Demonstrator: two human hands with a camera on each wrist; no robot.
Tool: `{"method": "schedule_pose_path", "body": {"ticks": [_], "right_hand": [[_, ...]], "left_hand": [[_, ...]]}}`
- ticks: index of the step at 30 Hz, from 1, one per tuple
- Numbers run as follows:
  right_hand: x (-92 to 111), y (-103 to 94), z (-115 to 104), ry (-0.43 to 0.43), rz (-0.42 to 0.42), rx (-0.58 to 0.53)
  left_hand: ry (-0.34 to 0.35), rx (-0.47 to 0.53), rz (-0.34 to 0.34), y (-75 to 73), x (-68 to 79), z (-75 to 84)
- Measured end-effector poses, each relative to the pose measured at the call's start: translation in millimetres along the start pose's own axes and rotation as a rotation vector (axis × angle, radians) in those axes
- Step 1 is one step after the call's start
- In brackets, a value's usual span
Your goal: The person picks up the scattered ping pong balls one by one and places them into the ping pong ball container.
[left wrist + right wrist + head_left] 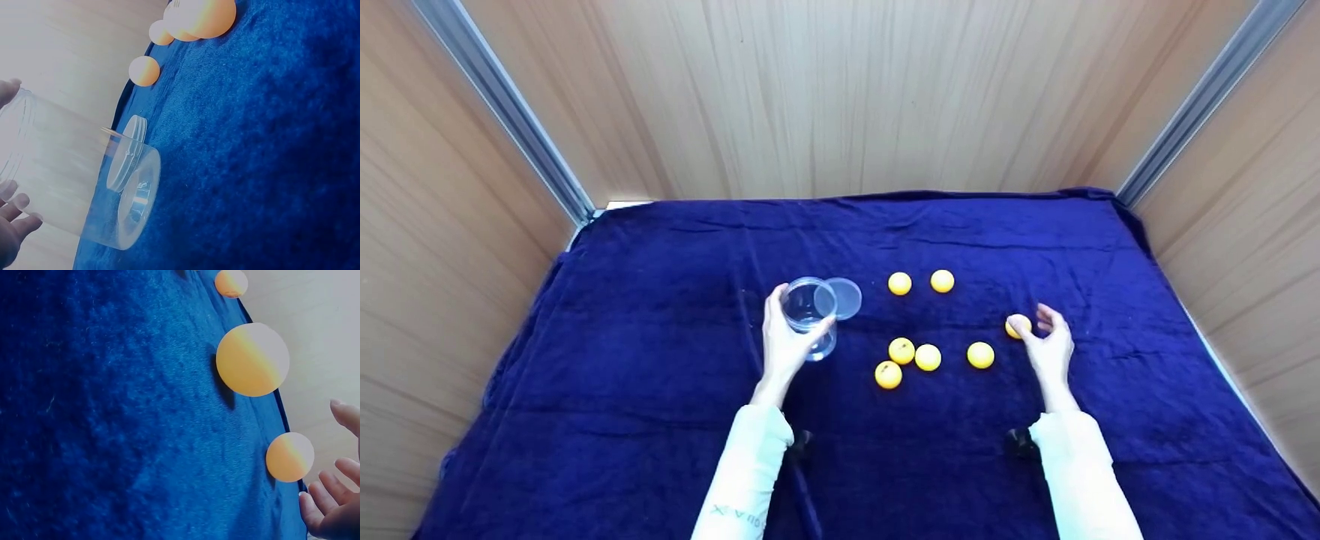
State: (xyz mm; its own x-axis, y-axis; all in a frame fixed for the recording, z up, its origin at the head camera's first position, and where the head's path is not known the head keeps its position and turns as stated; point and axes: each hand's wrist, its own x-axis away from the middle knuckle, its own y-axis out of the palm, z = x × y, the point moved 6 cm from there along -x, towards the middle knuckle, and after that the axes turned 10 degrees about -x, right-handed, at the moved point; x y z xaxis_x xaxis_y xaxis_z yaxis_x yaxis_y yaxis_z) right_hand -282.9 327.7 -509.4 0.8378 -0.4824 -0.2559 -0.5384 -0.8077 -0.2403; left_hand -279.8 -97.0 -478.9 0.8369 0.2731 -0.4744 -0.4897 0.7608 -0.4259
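My left hand [789, 341] grips a clear plastic jar [810, 301] near its upper rim, thumb on one side and fingers round the other. In the left wrist view the jar [67, 163] stands with its base at the cloth, and a clear round lid [135, 132] lies just beyond it. My right hand [1050, 349] is spread at an orange table tennis ball [1018, 327], the thumb overlapping it in the head view. From the right wrist, the fingers [320, 498] show apart, with that ball [289, 457] in front of them on the cloth.
Several more orange table tennis balls [928, 358] lie between the hands, some close together and two farther back [942, 281]. A dark blue velvet cloth [660, 337] covers the table. Wooden panels [840, 97] enclose the back and both sides.
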Motion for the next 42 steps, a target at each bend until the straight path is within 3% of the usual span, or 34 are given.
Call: {"method": "schedule_pose_path", "body": {"ticks": [13,27,42], "right_hand": [[-1.8,5.6,20.0,0.113,-0.012,0.018],[-0.7,7.7,31.1,0.152,-0.003,0.051],[-1.7,6.1,31.1,0.098,-0.002,0.046]], "left_hand": [[-0.010,0.002,0.008,1.6,-1.1,-3.3],[-0.004,0.026,0.026,1.6,-1.7,-4.7],[-0.009,0.031,0.024,2.4,-1.1,-5.4]]}}
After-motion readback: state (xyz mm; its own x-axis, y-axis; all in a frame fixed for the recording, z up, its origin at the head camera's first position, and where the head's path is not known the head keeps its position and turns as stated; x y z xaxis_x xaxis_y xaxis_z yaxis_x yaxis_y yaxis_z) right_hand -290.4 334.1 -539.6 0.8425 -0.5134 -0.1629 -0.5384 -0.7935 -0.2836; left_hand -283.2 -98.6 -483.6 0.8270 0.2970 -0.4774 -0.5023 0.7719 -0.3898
